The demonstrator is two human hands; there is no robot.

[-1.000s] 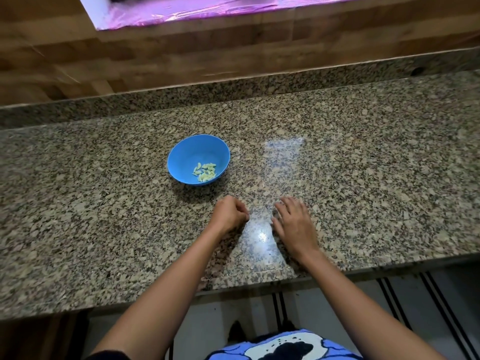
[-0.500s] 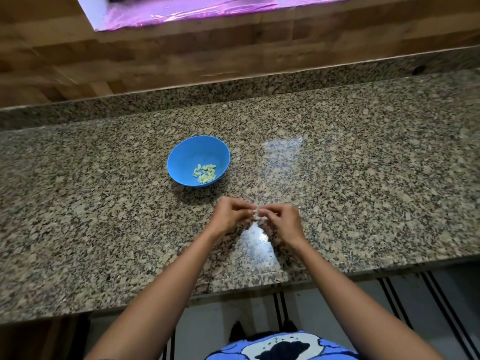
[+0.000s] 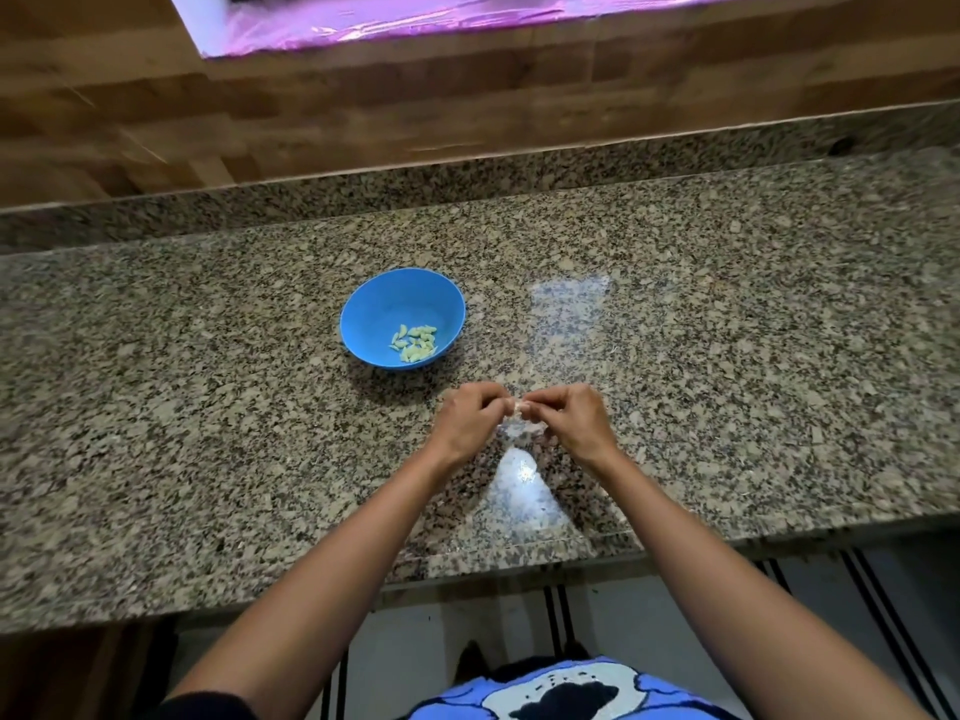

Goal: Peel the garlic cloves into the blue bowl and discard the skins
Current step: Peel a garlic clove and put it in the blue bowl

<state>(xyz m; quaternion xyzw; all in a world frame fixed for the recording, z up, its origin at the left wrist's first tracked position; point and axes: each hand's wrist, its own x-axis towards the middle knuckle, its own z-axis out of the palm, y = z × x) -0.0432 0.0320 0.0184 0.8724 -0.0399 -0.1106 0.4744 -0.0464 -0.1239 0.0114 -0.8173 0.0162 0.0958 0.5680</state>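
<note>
Fingers (image 3: 492, 396) of your left hand (image 3: 467, 423) and your right hand (image 3: 577, 420) are curled in, tips meeting, both clamped on one small pale garlic clove (image 3: 519, 406) just right of frame centre. Can't tell if the hands rest on the table (image 3: 727, 356) or hang just above it. The blue bowl (image 3: 363, 304) sits near, up and left of the hands, with a small heap of peeled cloves (image 3: 415, 343) in its lower right part. The step looks like stripping the skin off this clove, with the task seemingly well along. To do it well, hold the clove firm with the left hand and work with the right only. Catch the skin at one tip with a nail, then pull along the length rather than across. The clove is tiny and likely slippery once bare, so pinch lightly and don't squeeze it out. Then drop it over the bowl's near rim, a short reach up-left. The pale patch under the hands is either loose skin or glare, can't tell. No bin or skin pile is in view, so gather the skins in one spot on the table.
</note>
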